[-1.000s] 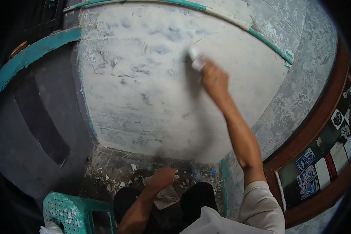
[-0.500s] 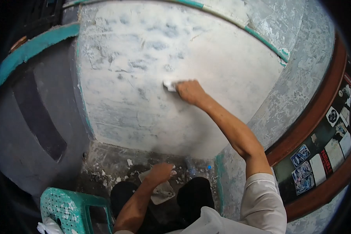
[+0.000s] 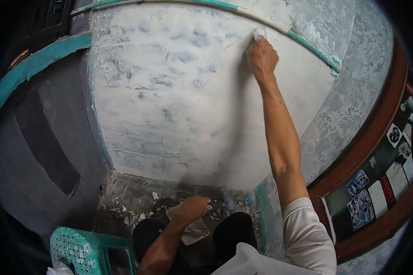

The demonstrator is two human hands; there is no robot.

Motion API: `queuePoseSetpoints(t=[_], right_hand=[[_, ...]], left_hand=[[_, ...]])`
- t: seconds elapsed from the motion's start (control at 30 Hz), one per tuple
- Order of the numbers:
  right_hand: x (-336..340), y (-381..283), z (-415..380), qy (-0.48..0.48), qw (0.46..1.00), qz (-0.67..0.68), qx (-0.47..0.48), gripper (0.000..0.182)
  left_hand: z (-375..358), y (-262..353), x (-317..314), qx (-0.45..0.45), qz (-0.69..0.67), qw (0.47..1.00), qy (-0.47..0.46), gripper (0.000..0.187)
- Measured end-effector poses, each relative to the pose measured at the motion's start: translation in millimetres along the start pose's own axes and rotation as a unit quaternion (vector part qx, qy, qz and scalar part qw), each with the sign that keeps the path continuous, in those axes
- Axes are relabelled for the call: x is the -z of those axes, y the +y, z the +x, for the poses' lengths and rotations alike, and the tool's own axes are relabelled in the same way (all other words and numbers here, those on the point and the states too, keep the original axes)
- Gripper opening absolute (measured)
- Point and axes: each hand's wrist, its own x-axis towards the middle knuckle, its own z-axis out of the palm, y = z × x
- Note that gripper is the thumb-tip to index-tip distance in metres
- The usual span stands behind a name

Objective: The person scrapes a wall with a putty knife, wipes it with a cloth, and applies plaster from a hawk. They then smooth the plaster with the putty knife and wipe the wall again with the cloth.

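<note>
My right hand [image 3: 262, 58] is closed around a white-smeared putty scraper [image 3: 259, 34], held against the wall high up, just below a green and white pipe. Patchy white filler covers the wall [image 3: 206, 105], smoother on the right and with grey streaks on the left. Low down between my knees, my left hand [image 3: 193, 208] is closed, with a small pale tip of something showing at its fingers. What it grips is mostly hidden. Right under that hand lies a whitish tray [image 3: 195, 233] with smears in it.
A green plastic stool [image 3: 85, 250] spattered with white stands at lower left. White crumbs [image 3: 124, 208] litter the floor along the wall's foot, near a clear bottle with a blue cap [image 3: 249, 200]. A brown wooden frame [image 3: 353, 151] around stickers curves along the right.
My right hand has swept the scraper up and to the right across the wall, from the middle to near the pipe. My left hand has shifted only slightly.
</note>
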Motion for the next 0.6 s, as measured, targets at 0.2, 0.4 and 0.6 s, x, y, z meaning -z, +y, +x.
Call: queuePoseSetpoints(t=[0.2,0.4,0.6], right_hand=[[-63.7,-71.6,-84.0,-0.045,0.980,0.074,0.179,0.025],[-7.1,-49.6,-105.6,-0.162,0.968,0.079,0.175,0.037],[18.4,13.6,8.1,-0.036,0.992,-0.105,0.066,0.023]], left_hand=[[0.8,-8.7,-14.1,-0.014,-0.008,1.000,0.026,0.032],[-4.7,-10.8,-8.2,0.011,-0.004,1.000,0.025,0.033],[3.0,-6.2,-11.8,-0.008,-0.002,0.999,0.036,0.029]])
